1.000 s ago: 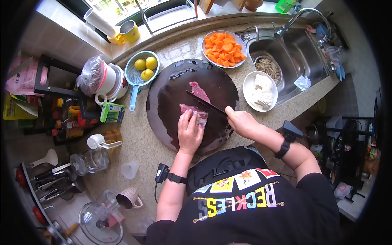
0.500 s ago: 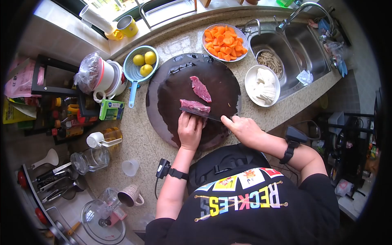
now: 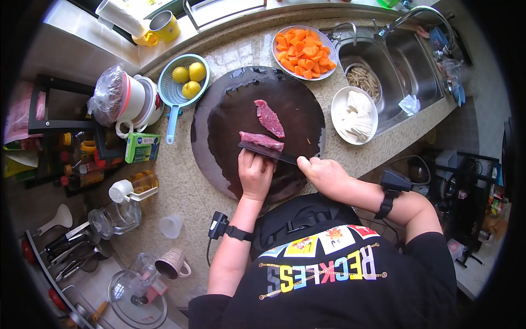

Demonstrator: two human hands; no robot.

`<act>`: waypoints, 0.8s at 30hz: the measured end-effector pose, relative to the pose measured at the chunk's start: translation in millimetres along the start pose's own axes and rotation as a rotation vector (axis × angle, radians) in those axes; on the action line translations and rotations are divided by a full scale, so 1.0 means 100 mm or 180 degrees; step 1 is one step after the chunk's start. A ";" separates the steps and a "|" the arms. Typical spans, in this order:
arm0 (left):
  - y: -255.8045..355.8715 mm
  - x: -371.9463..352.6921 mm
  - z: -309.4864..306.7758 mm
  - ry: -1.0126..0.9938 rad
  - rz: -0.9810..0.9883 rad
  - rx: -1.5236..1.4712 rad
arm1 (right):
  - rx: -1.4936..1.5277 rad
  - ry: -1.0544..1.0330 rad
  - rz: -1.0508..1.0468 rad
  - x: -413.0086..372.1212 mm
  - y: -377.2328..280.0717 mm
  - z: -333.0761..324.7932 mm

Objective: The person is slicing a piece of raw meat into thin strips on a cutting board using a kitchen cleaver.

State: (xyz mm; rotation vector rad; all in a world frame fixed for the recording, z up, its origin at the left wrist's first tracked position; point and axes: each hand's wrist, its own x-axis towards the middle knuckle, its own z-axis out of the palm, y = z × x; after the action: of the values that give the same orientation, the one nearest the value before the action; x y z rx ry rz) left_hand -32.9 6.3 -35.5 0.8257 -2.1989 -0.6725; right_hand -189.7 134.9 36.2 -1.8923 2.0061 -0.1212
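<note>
My right hand (image 3: 327,175) is closed round the handle of a dark-bladed knife (image 3: 268,153), its blade pointing left across the round dark cutting board (image 3: 219,164). Just behind the blade, my left hand (image 3: 256,174) has its fingers curled down on raw meat, most of which the fingers and blade hide. A strip of raw red meat (image 3: 261,140) lies along the far side of the blade. Farther up the board rests a separate flat slice of raw meat (image 3: 269,119).
Beyond the board are a plate of cut carrots (image 3: 305,53), a bowl of white slices (image 3: 354,116) and a blue strainer (image 3: 170,93) with yellow-green fruit. A double sink (image 3: 392,71) is at right. Jars, a mug (image 3: 172,263) and a glass lid (image 3: 137,301) stand at left.
The view has shifted slightly, so the board and counter items sit a little differently. Both hands and the knife stay nearly in the same place at the meat.
</note>
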 end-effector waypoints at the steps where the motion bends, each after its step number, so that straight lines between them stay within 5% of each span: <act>1: 0.00 0.02 0.00 0.0035 0.0012 0.0000 | 0.0031 0.0020 0.0003 0.06 -0.01 0.00; 10: -0.05 0.02 0.00 0.0122 -0.0092 0.0099 | 0.0343 -0.0004 -0.0073 0.75 -0.24 0.08; 17: -0.05 0.03 0.07 0.0262 -0.0145 -0.0135 | 0.0009 -0.0202 0.0194 0.08 0.06 0.07; 24: -0.10 0.01 0.04 0.0102 -0.0210 -0.0055 | 0.0658 -0.0181 -0.0438 1.04 -0.21 0.00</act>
State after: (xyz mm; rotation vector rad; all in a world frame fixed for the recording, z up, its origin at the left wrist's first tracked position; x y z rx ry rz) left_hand -32.9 -0.2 -44.5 0.8973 -2.1422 -0.7046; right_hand -172.1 31.4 21.1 -1.8775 1.7528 -0.2964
